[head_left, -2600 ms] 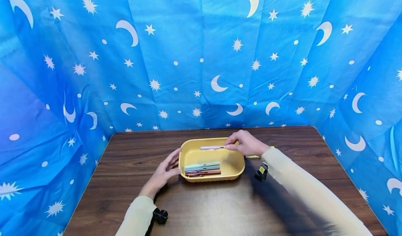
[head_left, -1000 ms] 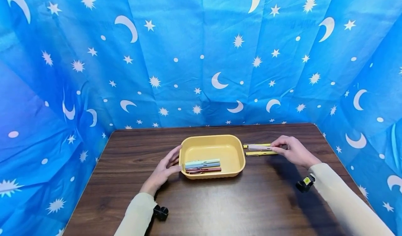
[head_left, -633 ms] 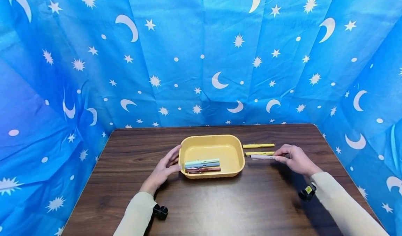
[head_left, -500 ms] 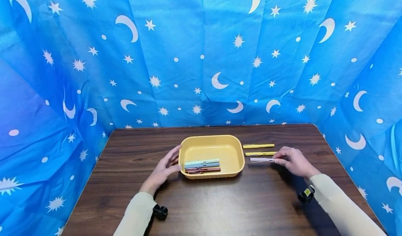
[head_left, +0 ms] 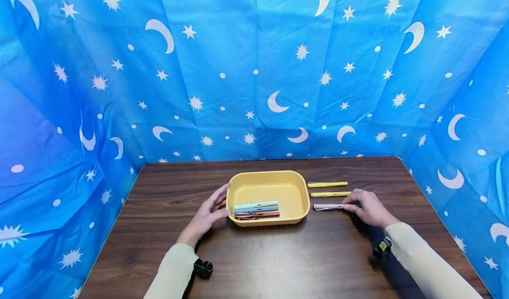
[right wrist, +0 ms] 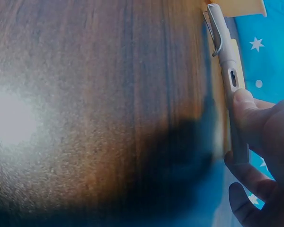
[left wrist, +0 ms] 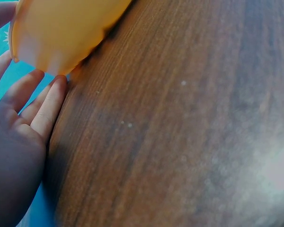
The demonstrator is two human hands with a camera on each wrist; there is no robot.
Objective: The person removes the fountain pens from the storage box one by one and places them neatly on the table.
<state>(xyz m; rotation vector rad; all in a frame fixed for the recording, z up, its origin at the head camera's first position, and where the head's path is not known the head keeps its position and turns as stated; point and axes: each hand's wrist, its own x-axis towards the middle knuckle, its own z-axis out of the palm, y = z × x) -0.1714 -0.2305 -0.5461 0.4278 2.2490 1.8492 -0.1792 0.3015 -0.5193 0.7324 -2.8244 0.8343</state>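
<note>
My right hand [head_left: 367, 207] pinches a pale grey-lilac pen [head_left: 328, 206] by its right end, between thumb and fingers. In the right wrist view the pen [right wrist: 223, 42] shows a wire clip and a small slot in its barrel, close over the table. Two yellow pens, a far one [head_left: 328, 184] and a nearer one [head_left: 329, 194], lie beyond it in a row. With its fingers rather straight, my left hand [head_left: 204, 217] touches the left end of a yellow tray [head_left: 300, 219]. The left wrist view shows fingertips against the tray's wall [left wrist: 61, 38].
Inside the tray, along its near left side, lie a mint pen [head_left: 256, 205], a blue-grey pen [head_left: 262, 210] and a dark red pen [head_left: 262, 215]. The brown wooden table [head_left: 278, 263] is enclosed by blue star-and-moon cloth [head_left: 238, 91].
My right hand has carried the pale pen out of the tray to the right, past the yellow pens, then down to the near side of them. The left hand has stayed at the tray.
</note>
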